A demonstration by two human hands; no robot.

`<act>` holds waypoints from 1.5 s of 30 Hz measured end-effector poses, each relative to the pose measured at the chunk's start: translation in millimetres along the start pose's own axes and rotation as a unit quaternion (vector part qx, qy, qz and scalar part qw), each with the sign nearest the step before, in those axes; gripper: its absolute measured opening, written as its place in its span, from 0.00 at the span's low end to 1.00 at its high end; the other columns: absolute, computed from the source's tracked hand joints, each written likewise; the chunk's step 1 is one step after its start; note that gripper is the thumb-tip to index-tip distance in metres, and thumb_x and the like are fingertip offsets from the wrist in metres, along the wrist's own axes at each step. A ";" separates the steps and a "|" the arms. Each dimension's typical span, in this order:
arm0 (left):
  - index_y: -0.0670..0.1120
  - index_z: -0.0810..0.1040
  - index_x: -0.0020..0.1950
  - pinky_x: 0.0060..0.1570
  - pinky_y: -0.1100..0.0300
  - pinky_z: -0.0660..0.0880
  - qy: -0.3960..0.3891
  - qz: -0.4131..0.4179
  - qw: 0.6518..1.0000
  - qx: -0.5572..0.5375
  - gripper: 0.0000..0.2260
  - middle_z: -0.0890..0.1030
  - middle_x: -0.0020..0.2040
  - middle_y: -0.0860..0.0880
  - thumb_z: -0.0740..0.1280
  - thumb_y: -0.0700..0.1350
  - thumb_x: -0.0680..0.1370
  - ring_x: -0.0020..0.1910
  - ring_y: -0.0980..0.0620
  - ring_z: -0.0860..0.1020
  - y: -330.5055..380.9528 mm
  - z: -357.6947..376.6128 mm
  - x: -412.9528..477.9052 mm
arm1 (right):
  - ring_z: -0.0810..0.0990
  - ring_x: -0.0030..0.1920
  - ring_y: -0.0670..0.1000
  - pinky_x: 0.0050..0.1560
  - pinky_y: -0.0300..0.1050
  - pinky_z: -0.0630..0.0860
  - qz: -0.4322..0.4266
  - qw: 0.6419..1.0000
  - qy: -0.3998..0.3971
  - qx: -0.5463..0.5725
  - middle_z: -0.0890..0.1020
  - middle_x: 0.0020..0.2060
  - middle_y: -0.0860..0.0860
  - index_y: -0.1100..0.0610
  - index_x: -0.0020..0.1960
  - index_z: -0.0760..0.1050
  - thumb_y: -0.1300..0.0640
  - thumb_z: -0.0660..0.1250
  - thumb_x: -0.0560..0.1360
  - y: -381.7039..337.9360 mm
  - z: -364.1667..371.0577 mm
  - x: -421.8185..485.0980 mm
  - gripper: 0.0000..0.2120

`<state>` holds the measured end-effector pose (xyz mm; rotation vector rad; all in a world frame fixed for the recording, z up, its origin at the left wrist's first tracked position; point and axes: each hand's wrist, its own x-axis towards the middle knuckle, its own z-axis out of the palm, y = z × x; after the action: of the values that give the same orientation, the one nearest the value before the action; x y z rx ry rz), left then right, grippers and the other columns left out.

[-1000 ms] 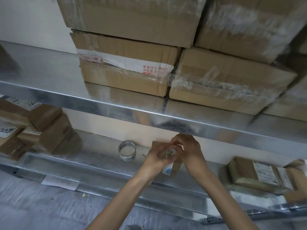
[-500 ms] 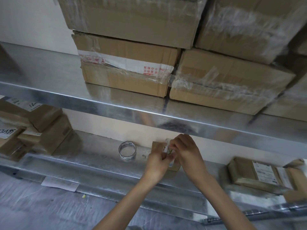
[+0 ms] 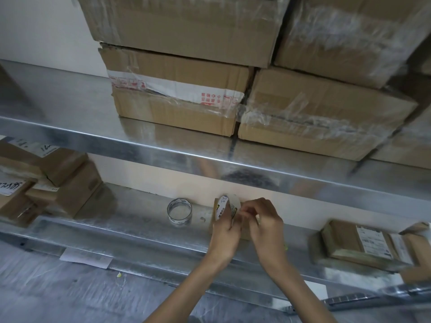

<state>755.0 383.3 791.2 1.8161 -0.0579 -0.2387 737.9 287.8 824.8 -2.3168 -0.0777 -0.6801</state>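
1. On the lower shelf of a galvanised metal rack, in the head view, both hands meet over a small brown cardboard box (image 3: 216,202) that stands near the back wall.
2. The left hand (image 3: 225,238) grips a white, curled label sheet (image 3: 222,207) with black and yellow print, its fingers wrapped round the sheet's lower part.
3. The right hand (image 3: 265,227) has its fingers curled in and pinches the same label sheet at its right edge. Blur hides the exact contact.
4. The label sheet stands upright in front of the small brown cardboard box, bowed into an arch, and its top rises above the fingers.
5. A roll of clear tape (image 3: 179,212) stands on the lower shelf (image 3: 140,220) just left of the box, apart from it.
6. Several small brown parcels (image 3: 58,178) with handwritten white labels are heaped at the left end of this shelf.
7. A flat brown parcel with a printed shipping label (image 3: 356,243) lies to the right, well apart from the hands.
8. A white paper slip (image 3: 85,258) sticks to the shelf's front lip.
9. The upper shelf (image 3: 70,136) bears large stacked cardboard cartons (image 3: 177,99), some wrapped in clear film.
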 end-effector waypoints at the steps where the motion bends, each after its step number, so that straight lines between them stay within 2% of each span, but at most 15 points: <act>1: 0.43 0.71 0.61 0.57 0.55 0.73 -0.013 0.002 1.000 -0.007 0.24 0.79 0.58 0.41 0.56 0.58 0.75 0.58 0.47 0.76 -1.4 -1.7 0.2 | 0.75 0.39 0.46 0.40 0.35 0.70 0.042 0.998 0.009 0.035 0.78 0.36 0.47 0.58 0.39 0.76 0.70 0.69 0.68 -3.7 -1.7 0.8 0.09; 4: 0.50 0.73 0.48 0.45 0.68 0.68 -0.029 0.024 0.999 -0.034 0.12 0.78 0.44 0.49 0.55 0.55 0.76 0.45 0.60 0.76 5.7 -4.9 -3.5 | 0.77 0.35 0.44 0.38 0.30 0.71 0.185 0.972 0.016 0.146 0.80 0.32 0.46 0.58 0.38 0.76 0.70 0.69 0.69 -9.2 -4.9 4.7 0.09; 6: 0.54 0.69 0.41 0.44 0.69 0.66 0.004 0.048 0.998 -0.040 0.11 0.73 0.39 0.53 0.55 0.51 0.82 0.40 0.61 0.72 9.8 -5.4 -4.8 | 0.77 0.34 0.45 0.37 0.33 0.72 0.248 0.950 0.014 0.189 0.80 0.31 0.48 0.58 0.37 0.76 0.69 0.69 0.70 -5.2 -4.1 7.4 0.07; 12: 0.42 0.70 0.38 0.36 0.64 0.66 0.084 0.075 0.991 -0.073 0.14 0.72 0.32 0.49 0.57 0.43 0.83 0.33 0.56 0.70 4.3 1.3 -2.4 | 0.77 0.30 0.47 0.34 0.37 0.73 0.355 0.882 0.001 0.311 0.80 0.29 0.51 0.63 0.39 0.77 0.67 0.70 0.72 -2.8 -2.2 7.8 0.04; 14: 0.45 0.70 0.37 0.38 0.64 0.67 0.094 0.086 0.989 -0.071 0.14 0.73 0.32 0.51 0.58 0.43 0.83 0.35 0.55 0.71 3.9 2.1 -2.3 | 0.78 0.31 0.46 0.34 0.36 0.74 0.357 0.884 0.004 0.303 0.81 0.29 0.50 0.63 0.40 0.78 0.66 0.70 0.72 -3.3 -0.2 7.1 0.03; 16: 0.51 0.70 0.35 0.41 0.63 0.67 0.100 0.088 0.988 -0.074 0.15 0.72 0.32 0.56 0.57 0.45 0.83 0.36 0.55 0.71 3.0 2.5 -2.5 | 0.80 0.34 0.47 0.36 0.35 0.75 0.323 0.918 0.007 0.231 0.82 0.33 0.48 0.58 0.41 0.77 0.63 0.71 0.71 -2.0 1.8 4.3 0.04; 19: 0.48 0.69 0.36 0.42 0.59 0.66 0.091 0.088 0.989 -0.073 0.16 0.70 0.30 0.55 0.55 0.51 0.81 0.35 0.54 0.70 2.2 2.8 -1.5 | 0.78 0.36 0.42 0.36 0.29 0.70 0.239 0.958 0.021 0.156 0.80 0.37 0.47 0.52 0.48 0.72 0.61 0.73 0.71 -3.1 -0.7 -1.2 0.11; 23: 0.46 0.76 0.54 0.43 0.65 0.72 0.054 0.052 0.987 -0.142 0.15 0.81 0.44 0.50 0.54 0.52 0.84 0.44 0.54 0.79 -0.2 2.8 0.9 | 0.74 0.49 0.36 0.48 0.28 0.72 0.022 0.998 -0.050 0.032 0.74 0.50 0.47 0.53 0.57 0.75 0.60 0.75 0.69 8.7 -5.3 -3.7 0.19; 25: 0.46 0.75 0.60 0.45 0.68 0.74 0.035 0.036 0.985 -0.165 0.20 0.82 0.49 0.49 0.51 0.57 0.82 0.49 0.57 0.80 0.8 3.2 -1.0 | 0.74 0.51 0.40 0.51 0.33 0.73 -0.002 0.996 -0.089 0.006 0.73 0.51 0.48 0.53 0.56 0.76 0.60 0.73 0.68 14.7 -4.6 -3.5 0.17; 29: 0.52 0.77 0.52 0.43 0.71 0.72 0.020 0.029 0.985 -0.170 0.18 0.81 0.43 0.54 0.49 0.56 0.81 0.43 0.64 0.79 7.8 1.4 -6.3 | 0.76 0.48 0.44 0.48 0.34 0.72 0.033 0.995 -0.061 0.072 0.77 0.45 0.47 0.52 0.47 0.79 0.56 0.70 0.69 20.3 -5.0 -0.4 0.07; 32: 0.55 0.76 0.54 0.42 0.76 0.71 -0.004 0.022 0.986 -0.168 0.16 0.80 0.45 0.60 0.49 0.53 0.82 0.45 0.72 0.77 8.9 2.6 -10.0 | 0.77 0.47 0.45 0.47 0.37 0.73 0.066 0.991 -0.052 0.101 0.78 0.43 0.46 0.51 0.45 0.79 0.52 0.69 0.71 23.5 -6.2 5.4 0.05; 36: 0.58 0.77 0.47 0.41 0.71 0.71 0.002 0.015 0.989 -0.150 0.18 0.80 0.35 0.58 0.49 0.61 0.76 0.37 0.64 0.77 7.9 3.7 -10.8 | 0.79 0.44 0.43 0.44 0.35 0.75 0.148 0.981 -0.047 0.114 0.79 0.45 0.43 0.47 0.50 0.75 0.56 0.73 0.71 18.8 -2.9 6.4 0.11; 40: 0.60 0.73 0.40 0.37 0.66 0.67 0.015 0.024 0.990 -0.136 0.15 0.75 0.38 0.47 0.49 0.59 0.78 0.36 0.54 0.71 8.7 3.7 -11.3 | 0.81 0.34 0.42 0.40 0.32 0.76 0.325 0.916 -0.083 0.220 0.83 0.38 0.45 0.54 0.55 0.75 0.56 0.69 0.75 10.6 -0.7 6.3 0.10; 42: 0.60 0.70 0.39 0.39 0.64 0.68 0.016 0.029 0.990 -0.137 0.13 0.74 0.38 0.50 0.50 0.58 0.79 0.34 0.59 0.72 9.1 5.5 -11.8 | 0.80 0.30 0.48 0.36 0.36 0.78 0.365 0.876 -0.096 0.301 0.83 0.35 0.50 0.59 0.53 0.77 0.59 0.66 0.77 7.4 -2.1 6.0 0.06; 45: 0.60 0.72 0.42 0.41 0.72 0.70 0.008 0.031 0.990 -0.138 0.14 0.75 0.38 0.56 0.51 0.52 0.83 0.36 0.68 0.75 8.1 7.4 -10.0 | 0.76 0.31 0.57 0.36 0.45 0.79 0.372 0.862 -0.099 0.330 0.80 0.37 0.64 0.64 0.49 0.79 0.60 0.65 0.78 7.6 -5.9 4.8 0.08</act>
<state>744.5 375.8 798.6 1.5389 -0.0659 -0.1790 741.2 277.6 826.0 -1.5454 0.4142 0.0098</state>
